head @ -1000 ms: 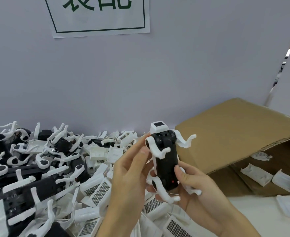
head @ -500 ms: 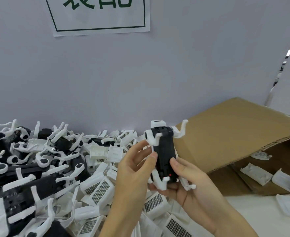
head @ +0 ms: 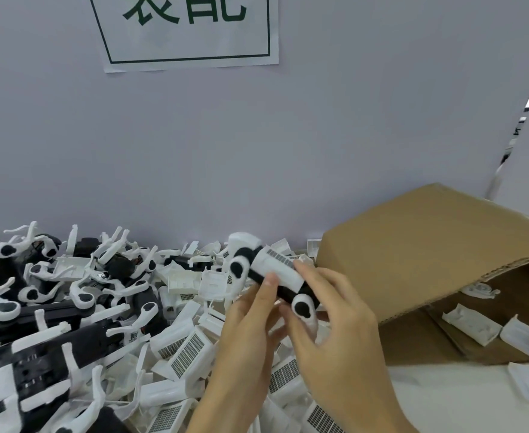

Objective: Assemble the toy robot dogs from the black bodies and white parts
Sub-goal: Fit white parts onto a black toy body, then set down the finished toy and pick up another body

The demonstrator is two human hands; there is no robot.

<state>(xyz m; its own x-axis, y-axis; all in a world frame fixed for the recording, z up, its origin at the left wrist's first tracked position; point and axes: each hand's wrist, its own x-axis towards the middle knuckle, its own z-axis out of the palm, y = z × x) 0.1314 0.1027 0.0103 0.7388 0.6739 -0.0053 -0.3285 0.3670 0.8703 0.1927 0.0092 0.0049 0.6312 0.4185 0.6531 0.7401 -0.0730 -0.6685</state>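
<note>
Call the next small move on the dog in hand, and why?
Probably press the white grille cover down flush onto the toy dog. Both hands grip it: left hand from below, right hand with fingers on the cover. All visible legs look fitted; whether the cover has snapped in is unclear.

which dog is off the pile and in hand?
The toy dog held up between the left hand and right hand, with a white grille cover on its back. All the other dogs lie in the heap at left.
</note>
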